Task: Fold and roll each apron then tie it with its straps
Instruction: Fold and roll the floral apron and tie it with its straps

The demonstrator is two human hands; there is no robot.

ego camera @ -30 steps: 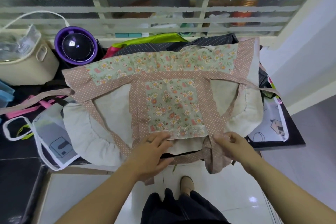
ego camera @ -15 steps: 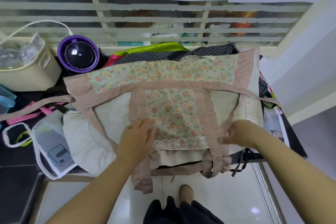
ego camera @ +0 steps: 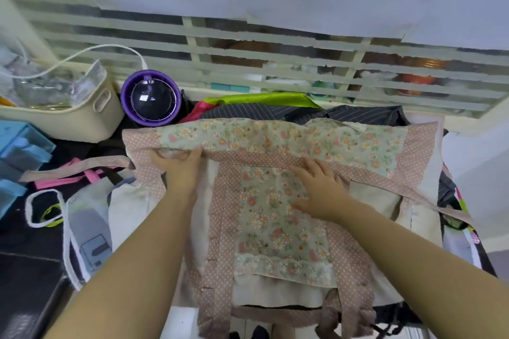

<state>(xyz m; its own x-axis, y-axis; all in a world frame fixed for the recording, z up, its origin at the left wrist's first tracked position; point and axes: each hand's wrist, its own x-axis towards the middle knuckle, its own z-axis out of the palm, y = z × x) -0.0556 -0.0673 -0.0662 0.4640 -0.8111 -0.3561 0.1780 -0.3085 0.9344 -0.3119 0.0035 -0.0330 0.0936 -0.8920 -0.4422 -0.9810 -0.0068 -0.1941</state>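
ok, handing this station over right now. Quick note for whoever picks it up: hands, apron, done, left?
Left hand: grips the dotted band at the left side of the floral apron, thumb on top.
Right hand: open, flat on the apron's floral centre panel.
Apron: spread on the table over other garments. Left strap trails off to the left, right strap to the right.
Done: the apron is laid out flat.
Left: fold it, roll it and tie it with its straps. The white printed apron beside it looks untouched.
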